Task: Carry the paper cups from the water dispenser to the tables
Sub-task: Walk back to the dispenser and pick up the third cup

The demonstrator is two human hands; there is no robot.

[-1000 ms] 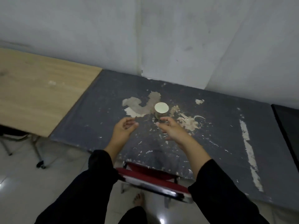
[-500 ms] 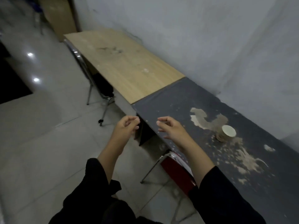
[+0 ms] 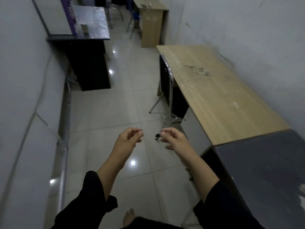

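Observation:
My left hand [image 3: 127, 139] and my right hand [image 3: 173, 139] hover side by side over the tiled floor, both empty, with fingers loosely curled. Black sleeves cover both forearms. The scuffed dark grey table [image 3: 264, 171] lies at the lower right, and no paper cup shows on the part in view. A light wooden table [image 3: 214, 90] adjoins it along the right wall. Far off on a dark desk [image 3: 97, 33] at the upper left stands a small pale cup-like object [image 3: 85, 28], too small to identify.
A metal-framed chair [image 3: 170, 83] is tucked against the wooden table's near side. Another wooden desk [image 3: 153, 22] stands at the far end. A wall runs along the left, and the tiled aisle [image 3: 115, 104] stretches ahead. My bare foot [image 3: 128, 218] shows at the bottom.
The view has swung left, away from the grey table and along the aisle. The paper cup left standing on that table has gone out of view. Both hands stay empty.

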